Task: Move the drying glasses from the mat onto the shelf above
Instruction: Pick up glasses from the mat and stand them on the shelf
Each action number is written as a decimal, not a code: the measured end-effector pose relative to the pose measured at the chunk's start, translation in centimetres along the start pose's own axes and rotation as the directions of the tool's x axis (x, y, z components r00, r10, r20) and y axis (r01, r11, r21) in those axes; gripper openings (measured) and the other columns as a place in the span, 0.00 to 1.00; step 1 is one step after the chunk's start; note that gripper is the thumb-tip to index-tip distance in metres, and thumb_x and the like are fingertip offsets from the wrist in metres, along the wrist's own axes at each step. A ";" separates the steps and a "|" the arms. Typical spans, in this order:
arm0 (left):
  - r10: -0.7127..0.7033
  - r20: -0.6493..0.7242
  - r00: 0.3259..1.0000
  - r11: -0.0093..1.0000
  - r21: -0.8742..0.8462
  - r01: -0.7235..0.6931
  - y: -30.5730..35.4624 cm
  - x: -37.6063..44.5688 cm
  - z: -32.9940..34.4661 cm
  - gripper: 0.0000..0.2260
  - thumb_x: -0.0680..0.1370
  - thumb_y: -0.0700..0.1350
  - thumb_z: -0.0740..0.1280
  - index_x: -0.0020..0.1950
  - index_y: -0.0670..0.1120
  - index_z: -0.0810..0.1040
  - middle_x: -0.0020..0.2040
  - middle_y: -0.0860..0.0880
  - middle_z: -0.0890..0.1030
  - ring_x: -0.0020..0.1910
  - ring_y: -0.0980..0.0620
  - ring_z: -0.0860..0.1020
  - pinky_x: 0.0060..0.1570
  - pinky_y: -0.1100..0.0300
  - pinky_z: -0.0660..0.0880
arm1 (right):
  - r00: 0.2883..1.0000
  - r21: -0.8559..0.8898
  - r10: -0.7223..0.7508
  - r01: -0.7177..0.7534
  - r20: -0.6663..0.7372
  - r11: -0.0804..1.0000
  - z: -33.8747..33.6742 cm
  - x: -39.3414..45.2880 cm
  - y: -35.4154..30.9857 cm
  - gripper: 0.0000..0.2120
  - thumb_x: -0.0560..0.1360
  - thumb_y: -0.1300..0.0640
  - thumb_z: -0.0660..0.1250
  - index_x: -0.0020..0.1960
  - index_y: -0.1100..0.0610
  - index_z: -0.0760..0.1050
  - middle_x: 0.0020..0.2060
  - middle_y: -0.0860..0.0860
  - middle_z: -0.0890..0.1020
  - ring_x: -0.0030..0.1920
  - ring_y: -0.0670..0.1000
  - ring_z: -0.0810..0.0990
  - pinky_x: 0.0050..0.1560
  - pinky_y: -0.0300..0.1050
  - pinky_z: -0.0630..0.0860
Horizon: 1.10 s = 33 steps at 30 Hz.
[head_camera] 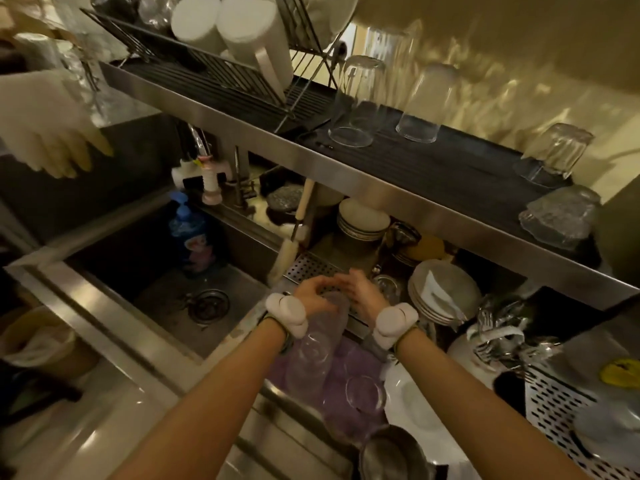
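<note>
gripping one glass (323, 336), two hands (337, 294); four shelved.

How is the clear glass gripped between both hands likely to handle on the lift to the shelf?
The glass looks rigid and thin-walled, so probably fragile if knocked against the steel shelf edge. Coming off the purple mat, it may be wet and slippery. The left hand and right hand hold it tilted; set upside down like the shelved glasses, it should stand stably.
</note>
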<state>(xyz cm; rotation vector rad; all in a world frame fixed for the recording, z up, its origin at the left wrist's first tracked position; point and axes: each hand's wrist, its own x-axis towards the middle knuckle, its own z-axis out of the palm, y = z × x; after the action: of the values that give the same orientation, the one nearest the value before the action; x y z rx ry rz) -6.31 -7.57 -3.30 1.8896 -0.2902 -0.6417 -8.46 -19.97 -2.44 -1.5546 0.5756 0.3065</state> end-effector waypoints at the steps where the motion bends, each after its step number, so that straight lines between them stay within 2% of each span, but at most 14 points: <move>1: -0.018 0.001 1.000 1.000 0.003 0.018 -0.3 0.0 0.4 0.25 0.71 0.34 0.70 0.68 0.41 0.70 0.67 0.43 0.74 0.67 0.47 0.71 0.58 0.65 0.67 | 1.000 0.038 0.029 -0.029 -0.005 0.999 -0.2 0.5 0.5 0.20 0.82 0.55 0.49 0.68 0.63 0.69 0.66 0.60 0.73 0.61 0.56 0.75 0.57 0.46 0.72; 3: -0.043 0.040 0.998 0.999 0.015 0.042 -0.7 0.1 0.7 0.25 0.72 0.35 0.70 0.68 0.42 0.70 0.66 0.44 0.74 0.64 0.51 0.72 0.53 0.68 0.66 | 0.999 0.002 0.049 -0.049 -0.011 0.999 -0.3 1.1 1.0 0.21 0.77 0.69 0.53 0.69 0.65 0.67 0.67 0.62 0.72 0.58 0.57 0.76 0.52 0.46 0.74; 4: -0.050 0.072 0.996 0.998 0.035 0.048 -0.6 0.2 0.7 0.26 0.72 0.36 0.71 0.68 0.43 0.69 0.66 0.44 0.74 0.60 0.53 0.72 0.52 0.69 0.67 | 0.999 -0.064 0.047 -0.049 -0.023 0.997 -0.5 1.7 1.2 0.23 0.75 0.73 0.53 0.69 0.65 0.67 0.67 0.62 0.72 0.61 0.58 0.74 0.56 0.48 0.74; 6: -0.079 0.125 0.989 0.996 0.058 0.072 -0.6 0.6 0.8 0.27 0.70 0.35 0.72 0.68 0.44 0.69 0.64 0.44 0.75 0.58 0.53 0.73 0.53 0.65 0.69 | 0.998 -0.176 0.049 -0.053 -0.029 0.983 -0.8 2.5 1.9 0.21 0.76 0.72 0.54 0.67 0.64 0.70 0.66 0.63 0.73 0.64 0.59 0.73 0.67 0.54 0.70; 8: -0.091 0.141 0.986 0.993 0.083 0.080 -0.8 0.7 0.8 0.27 0.69 0.34 0.72 0.67 0.43 0.69 0.62 0.46 0.76 0.57 0.52 0.74 0.53 0.62 0.71 | 0.998 -0.298 0.057 -0.050 0.015 0.953 -0.8 2.5 2.3 0.20 0.76 0.71 0.57 0.66 0.63 0.71 0.65 0.62 0.75 0.65 0.60 0.73 0.68 0.58 0.69; 11: -0.077 0.135 0.988 0.987 0.151 0.056 -1.0 0.9 0.9 0.26 0.70 0.33 0.71 0.66 0.40 0.67 0.56 0.49 0.72 0.54 0.54 0.72 0.47 0.68 0.68 | 0.997 -0.373 0.054 -0.027 0.061 0.928 -1.3 2.4 2.2 0.22 0.75 0.69 0.60 0.68 0.62 0.69 0.66 0.60 0.74 0.66 0.60 0.73 0.67 0.55 0.70; 14: -0.082 0.121 0.989 0.984 0.165 0.061 -1.0 1.4 1.0 0.22 0.72 0.31 0.67 0.65 0.36 0.67 0.61 0.41 0.74 0.56 0.50 0.72 0.43 0.67 0.67 | 0.991 -0.413 0.071 -0.019 0.111 0.911 -1.6 2.1 2.0 0.25 0.73 0.69 0.64 0.69 0.62 0.67 0.65 0.60 0.74 0.65 0.60 0.74 0.64 0.53 0.71; 16: -0.082 0.066 0.994 0.983 0.167 0.070 -0.9 1.5 1.4 0.19 0.74 0.32 0.66 0.64 0.36 0.69 0.63 0.37 0.74 0.56 0.49 0.73 0.48 0.64 0.69 | 0.985 -0.403 0.091 -0.026 0.144 0.915 -1.7 1.8 2.0 0.28 0.72 0.71 0.64 0.70 0.63 0.65 0.65 0.60 0.74 0.65 0.59 0.73 0.62 0.52 0.73; 19: -0.041 -0.012 0.999 0.989 0.145 0.042 -0.6 1.4 1.1 0.19 0.70 0.33 0.70 0.60 0.38 0.73 0.60 0.39 0.77 0.58 0.44 0.76 0.57 0.54 0.73 | 0.973 -0.355 0.105 -0.026 0.204 0.935 -1.8 0.9 0.8 0.28 0.70 0.78 0.61 0.69 0.67 0.65 0.59 0.63 0.76 0.61 0.60 0.76 0.46 0.43 0.75; 21: -0.009 0.016 1.000 0.988 0.153 0.007 -0.2 1.4 0.4 0.21 0.68 0.33 0.72 0.59 0.39 0.74 0.59 0.41 0.79 0.56 0.48 0.76 0.55 0.57 0.73 | 0.968 -0.339 0.106 -0.024 0.228 0.941 -1.9 0.5 0.0 0.30 0.68 0.81 0.60 0.69 0.68 0.65 0.56 0.62 0.77 0.57 0.59 0.77 0.42 0.39 0.75; 26: 0.031 0.027 0.999 0.990 0.139 -0.034 0.9 1.5 -1.0 0.24 0.64 0.34 0.75 0.59 0.42 0.75 0.57 0.44 0.79 0.59 0.47 0.77 0.56 0.59 0.73 | 0.972 -0.291 0.024 0.047 0.234 0.956 -1.9 -0.3 -0.9 0.31 0.68 0.82 0.58 0.70 0.68 0.62 0.62 0.63 0.73 0.61 0.58 0.74 0.45 0.39 0.74; 28: 0.056 0.026 0.998 0.991 0.120 -0.058 1.7 1.2 -1.3 0.24 0.64 0.34 0.75 0.58 0.43 0.75 0.56 0.46 0.79 0.56 0.50 0.76 0.54 0.61 0.72 | 0.973 -0.326 -0.010 0.087 0.229 0.942 -1.9 -0.5 -1.3 0.33 0.68 0.80 0.60 0.71 0.65 0.61 0.65 0.60 0.72 0.65 0.57 0.72 0.54 0.44 0.76; 30: 0.077 0.008 0.997 0.990 0.120 -0.078 2.6 0.8 -1.8 0.22 0.65 0.34 0.75 0.55 0.45 0.75 0.53 0.48 0.79 0.53 0.53 0.76 0.50 0.63 0.72 | 0.971 -0.385 -0.017 0.111 0.238 0.916 -1.9 -0.7 -1.9 0.35 0.68 0.77 0.64 0.72 0.63 0.60 0.67 0.60 0.71 0.67 0.58 0.71 0.65 0.53 0.73; 33: 0.122 -0.015 0.992 0.989 0.081 -0.121 4.1 0.0 -2.4 0.20 0.64 0.33 0.75 0.53 0.45 0.76 0.50 0.50 0.79 0.52 0.54 0.77 0.46 0.68 0.73 | 0.949 -0.418 -0.053 0.187 0.312 0.889 -1.7 -1.6 -2.6 0.33 0.67 0.76 0.66 0.70 0.64 0.63 0.66 0.63 0.72 0.68 0.60 0.71 0.69 0.59 0.68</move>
<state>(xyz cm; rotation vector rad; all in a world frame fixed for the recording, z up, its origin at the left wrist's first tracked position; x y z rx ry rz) -4.54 -7.32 1.14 1.9369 -0.4204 -0.5354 -8.66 -21.46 0.73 -1.9311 0.1745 0.5934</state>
